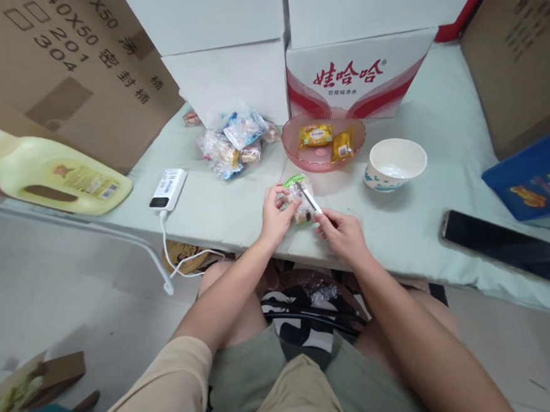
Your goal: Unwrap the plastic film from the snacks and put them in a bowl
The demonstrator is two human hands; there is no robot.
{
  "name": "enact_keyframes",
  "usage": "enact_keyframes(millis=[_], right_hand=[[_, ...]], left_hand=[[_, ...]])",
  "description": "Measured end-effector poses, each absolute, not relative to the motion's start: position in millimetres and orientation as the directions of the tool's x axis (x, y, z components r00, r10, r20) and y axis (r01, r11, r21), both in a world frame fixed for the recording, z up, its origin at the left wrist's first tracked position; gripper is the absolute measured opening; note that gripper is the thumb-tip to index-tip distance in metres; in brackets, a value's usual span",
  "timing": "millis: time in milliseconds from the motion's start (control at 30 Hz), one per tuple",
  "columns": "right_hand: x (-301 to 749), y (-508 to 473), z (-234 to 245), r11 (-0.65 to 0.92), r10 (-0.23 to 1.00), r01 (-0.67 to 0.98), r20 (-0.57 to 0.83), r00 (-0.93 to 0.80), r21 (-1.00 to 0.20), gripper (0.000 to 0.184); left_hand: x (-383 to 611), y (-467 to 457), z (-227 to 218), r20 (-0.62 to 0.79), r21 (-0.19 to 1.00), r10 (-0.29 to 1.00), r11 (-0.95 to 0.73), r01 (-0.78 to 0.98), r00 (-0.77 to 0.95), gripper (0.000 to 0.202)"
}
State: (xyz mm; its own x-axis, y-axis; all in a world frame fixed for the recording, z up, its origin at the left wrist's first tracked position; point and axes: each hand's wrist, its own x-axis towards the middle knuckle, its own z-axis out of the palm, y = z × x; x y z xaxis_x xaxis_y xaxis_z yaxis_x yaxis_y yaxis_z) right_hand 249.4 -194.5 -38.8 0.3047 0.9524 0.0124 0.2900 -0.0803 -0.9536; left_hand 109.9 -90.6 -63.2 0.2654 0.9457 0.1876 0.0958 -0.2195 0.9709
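Observation:
My left hand [277, 214] is closed on a small clear plastic packet [303, 200] with a green edge, near the front of the table. What is inside it is hard to make out. My right hand [343, 234] grips a slim white utility knife [311, 200] by its near end. The dark tip of the knife lies over the upper part of the packet. Behind both hands stands a pink clear bowl [322, 162] with yellow wrapped snacks [316, 135] in it. A white paper bowl [395, 159] is to its right.
Wrapped snacks in clear plastic [237, 142] are heaped at the back left. Nearer lie a white power bank [168, 188] with a cable and a yellow bottle [65, 175]. On the right are a phone [498, 243] and a blue box [536, 177]. White cartons [354, 73] stand behind.

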Motion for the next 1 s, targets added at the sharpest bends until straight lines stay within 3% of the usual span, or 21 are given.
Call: enact_keyframes(millis=[133, 233, 367, 467, 567, 667, 833, 900, 1000], right_hand=[[252, -196, -38, -0.050, 0.967, 0.535, 0.093, 0.238, -0.843, 0.038], [262, -203, -37, -0.085, 0.976, 0.627, 0.060, 0.207, -0.774, 0.039], [283, -208, -33, -0.251, 0.935, 0.716, 0.028, 0.354, -0.651, 0.037], [297, -206, -29, -0.433, 0.861, 0.750, 0.019, 0.509, -0.501, 0.038], [304, -200, -30, -0.477, 0.837, 0.771, 0.050, 0.545, -0.423, 0.039], [303, -198, -36, -0.352, 0.835, 0.807, 0.230, 0.500, -0.475, 0.040], [288, -196, -46, 0.124, 0.881, 0.749, 0.419, 0.219, -0.651, 0.056], [281, -193, -49, 0.216, 0.880, 0.705, 0.447, 0.159, -0.675, 0.063], [273, -185, -50, 0.226, 0.873, 0.710, 0.462, 0.157, -0.668, 0.057]], left_hand=[[107, -84, -60, 0.134, 0.989, 0.979, -0.121, -0.086, 0.156, 0.049], [99, -72, -55, 0.065, 0.980, 0.996, -0.053, -0.192, 0.060, 0.055], [95, -70, -45, -0.003, 0.958, 1.000, 0.003, -0.285, -0.002, 0.065], [101, -80, -44, -0.049, 0.964, 0.996, 0.067, -0.259, 0.077, 0.078], [107, -88, -48, -0.047, 0.990, 0.980, 0.071, -0.120, 0.191, 0.067], [107, -87, -51, 0.016, 1.000, 0.962, -0.020, 0.011, 0.272, 0.049], [98, -81, -42, 0.196, 0.914, 0.967, -0.240, 0.327, 0.163, 0.032], [97, -84, -36, 0.168, 0.895, 0.969, -0.228, 0.384, 0.183, 0.023], [100, -93, -31, 0.077, 0.902, 0.916, -0.232, 0.364, 0.393, 0.038]])
